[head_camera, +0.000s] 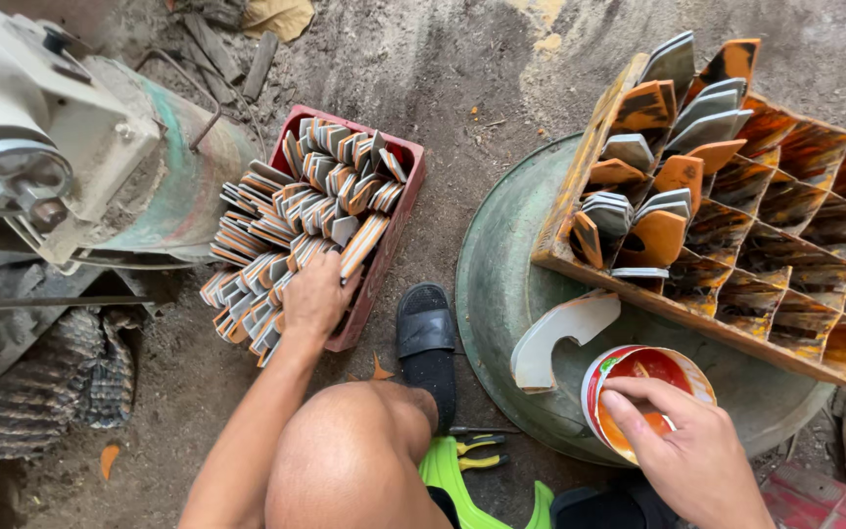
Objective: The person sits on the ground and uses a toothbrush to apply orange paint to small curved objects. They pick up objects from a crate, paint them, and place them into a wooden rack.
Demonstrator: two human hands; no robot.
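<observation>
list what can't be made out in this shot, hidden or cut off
Head view only:
- Right hand fingertips: dipped inside the paint can, so any held thing is hidden.
- Left hand fingers: curled down into the pieces in the red crate; its grip is not visible.
- Wooden rack: cut off by the right edge.
- Machine: cut off by the left and top edges.
- Pliers: partly behind the knee.
</observation>
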